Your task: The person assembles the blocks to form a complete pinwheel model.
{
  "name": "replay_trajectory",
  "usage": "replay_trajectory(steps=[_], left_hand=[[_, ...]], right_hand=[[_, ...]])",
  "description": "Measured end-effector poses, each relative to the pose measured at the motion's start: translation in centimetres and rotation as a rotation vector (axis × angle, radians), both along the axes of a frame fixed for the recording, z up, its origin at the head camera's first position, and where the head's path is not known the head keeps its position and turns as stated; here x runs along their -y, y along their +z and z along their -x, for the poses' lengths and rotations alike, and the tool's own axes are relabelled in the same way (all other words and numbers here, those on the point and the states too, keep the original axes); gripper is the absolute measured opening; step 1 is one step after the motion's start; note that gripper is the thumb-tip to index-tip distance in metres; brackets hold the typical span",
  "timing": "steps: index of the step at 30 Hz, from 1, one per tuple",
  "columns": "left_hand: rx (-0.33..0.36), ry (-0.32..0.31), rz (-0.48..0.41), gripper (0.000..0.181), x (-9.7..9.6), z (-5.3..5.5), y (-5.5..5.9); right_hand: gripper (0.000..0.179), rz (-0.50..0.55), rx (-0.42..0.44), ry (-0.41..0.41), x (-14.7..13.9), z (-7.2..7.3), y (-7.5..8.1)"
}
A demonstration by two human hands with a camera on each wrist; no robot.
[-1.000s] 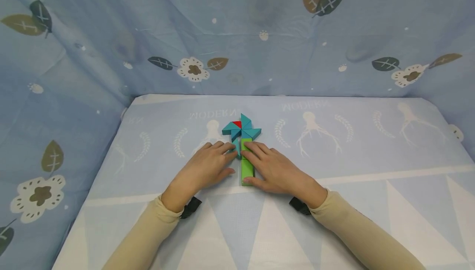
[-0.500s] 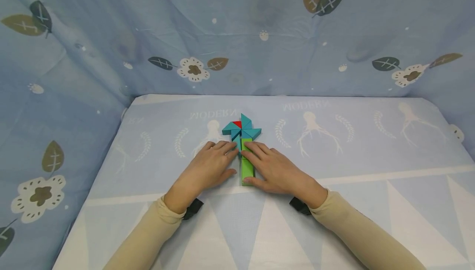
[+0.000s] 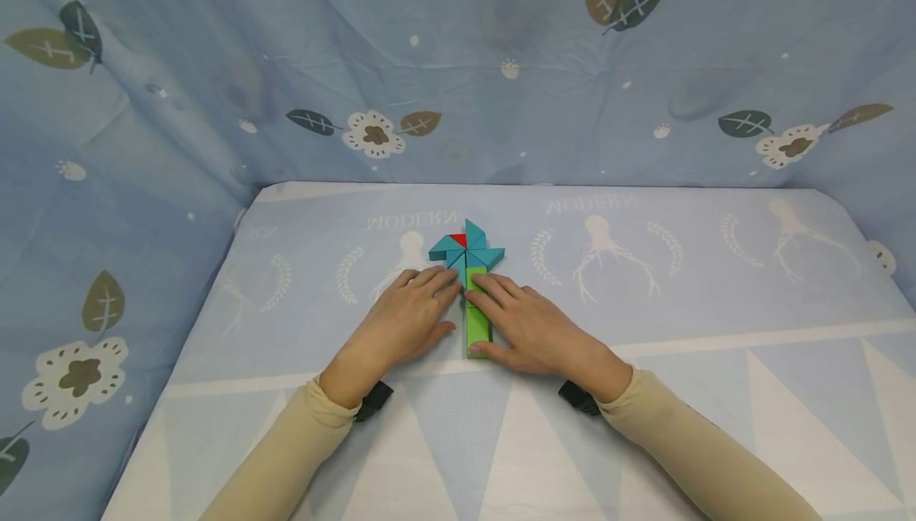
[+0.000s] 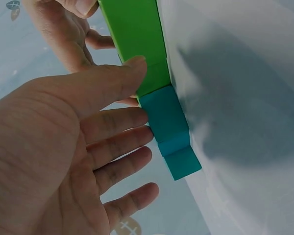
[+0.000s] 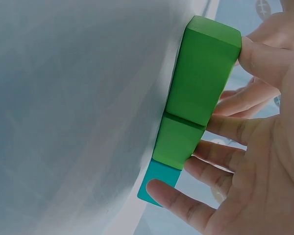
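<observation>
Several teal triangle blocks and one red triangle block lie as a pinwheel mid-table in the head view. Below it runs a stem of green blocks, end to end. My right hand rests fingertips and thumb on the stem's top, fingers extended; the right wrist view shows the side of a green block beneath them. The fingertips of my left hand touch a teal triangle block left of the stem, partly covered by them. In the left wrist view those fingers are spread and nearly straight.
The table wears a pale blue and white patterned cloth. A blue curtain with leaves and flowers hangs at the back and sides. Black wrist straps show under the cuffs of beige sleeves.
The teal triangle block under my left fingers has slid up against the pinwheel, so the gap there has narrowed. My left hand has shifted slightly up and right; my right hand stays put.
</observation>
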State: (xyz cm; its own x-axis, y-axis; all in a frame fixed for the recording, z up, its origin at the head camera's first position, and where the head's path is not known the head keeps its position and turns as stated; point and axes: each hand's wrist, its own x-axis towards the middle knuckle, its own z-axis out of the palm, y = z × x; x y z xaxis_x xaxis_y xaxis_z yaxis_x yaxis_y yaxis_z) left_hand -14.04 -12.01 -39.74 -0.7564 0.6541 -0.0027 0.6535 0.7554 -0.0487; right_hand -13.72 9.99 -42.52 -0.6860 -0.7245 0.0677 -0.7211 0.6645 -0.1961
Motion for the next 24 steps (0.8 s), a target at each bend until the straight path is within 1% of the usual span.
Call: replay_trajectory(steps=[4,11,20,24], left_hand=[[-0.003,-0.002,0.005,0.060,0.04,0.10,-0.10],[-0.011,-0.009,-0.012,0.061,0.12,0.16,-0.32],[0.009,-0.001,-0.001,0.060,0.18,0.11,-0.36],[0.006,-0.001,0.000,0.061,0.13,0.19,-0.33]], right_hand=[[0.073,0.001,0.003,-0.001,-0.01,-0.02,0.02],[0.078,-0.004,0.008,-0.006,0.03,-0.04,0.06],[0.078,-0.007,-0.003,0.002,0.05,-0.12,0.13],[0.077,0.000,-0.009,0.001,-0.01,-0.13,0.20]])
